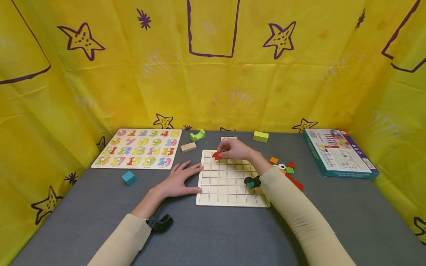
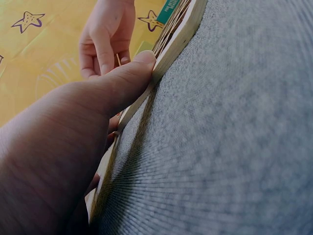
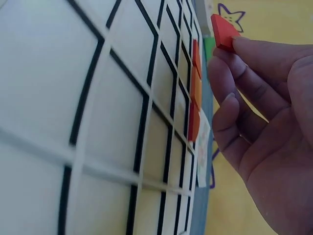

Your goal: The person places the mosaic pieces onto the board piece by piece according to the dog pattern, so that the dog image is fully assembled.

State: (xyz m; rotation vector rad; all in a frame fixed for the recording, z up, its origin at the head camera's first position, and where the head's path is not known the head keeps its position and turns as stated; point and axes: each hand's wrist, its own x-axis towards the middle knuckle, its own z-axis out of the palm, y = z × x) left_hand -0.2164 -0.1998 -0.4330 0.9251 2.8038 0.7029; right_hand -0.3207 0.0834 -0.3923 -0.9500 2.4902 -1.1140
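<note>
A pale wooden board (image 1: 219, 199) with a square grid lies on the grey table. Over its far left part, my right hand (image 1: 234, 150) pinches a small red piece (image 3: 224, 33) between thumb and fingertips. In the right wrist view, an orange piece (image 3: 196, 88) sits in the board's far row between two red ones, the lower of them (image 3: 194, 122) with a rounded edge. My left hand (image 1: 179, 181) lies spread at the board's left side, fingers extended. The left wrist view has its thumb (image 2: 129, 78) touching the board's edge.
A number puzzle (image 1: 96, 165) lies left, near a blue cube (image 1: 129, 178). Behind the board are a wooden block (image 1: 188, 147), a green arch (image 1: 198, 136), a picture card (image 1: 228, 138) and a lime block (image 1: 261, 136). Loose colored pieces (image 1: 290, 170) and a flat box (image 1: 346, 153) lie right.
</note>
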